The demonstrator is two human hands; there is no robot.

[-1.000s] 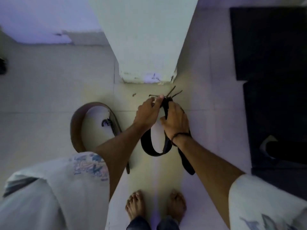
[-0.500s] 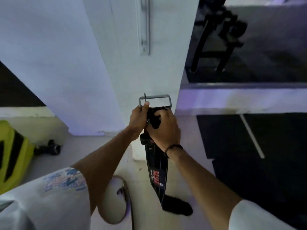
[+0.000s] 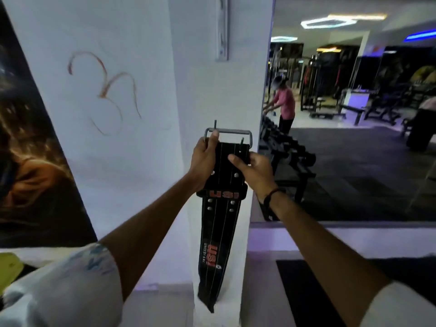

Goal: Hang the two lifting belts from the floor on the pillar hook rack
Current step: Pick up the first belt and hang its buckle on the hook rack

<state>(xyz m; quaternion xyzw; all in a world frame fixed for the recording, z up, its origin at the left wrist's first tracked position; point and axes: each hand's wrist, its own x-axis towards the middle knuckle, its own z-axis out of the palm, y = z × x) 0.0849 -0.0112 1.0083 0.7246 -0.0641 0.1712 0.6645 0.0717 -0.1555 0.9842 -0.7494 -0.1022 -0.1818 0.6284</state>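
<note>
A black lifting belt (image 3: pixel 215 234) with red lettering hangs straight down in front of the white pillar (image 3: pixel 224 97). My left hand (image 3: pixel 204 159) grips its metal buckle (image 3: pixel 232 132) at the left corner, thumb over the top bar. My right hand (image 3: pixel 253 169) holds the belt's upper right edge just under the buckle. The buckle sits at chest height, well below a grey metal rack strip (image 3: pixel 222 29) fixed high on the pillar. The brown second belt is out of view.
A dark poster (image 3: pixel 30 147) covers the wall at left. A mirror or opening (image 3: pixel 354 128) right of the pillar shows a dumbbell rack, benches and a person in a pink shirt (image 3: pixel 285 102). A black floor mat (image 3: pixel 311 293) lies low right; something yellow (image 3: pixel 9 267) sits low left.
I rose from the floor with the black belt in both hands. It now hangs unrolled and higher against the pillar, and the view has tilted up, losing the brown belt.
</note>
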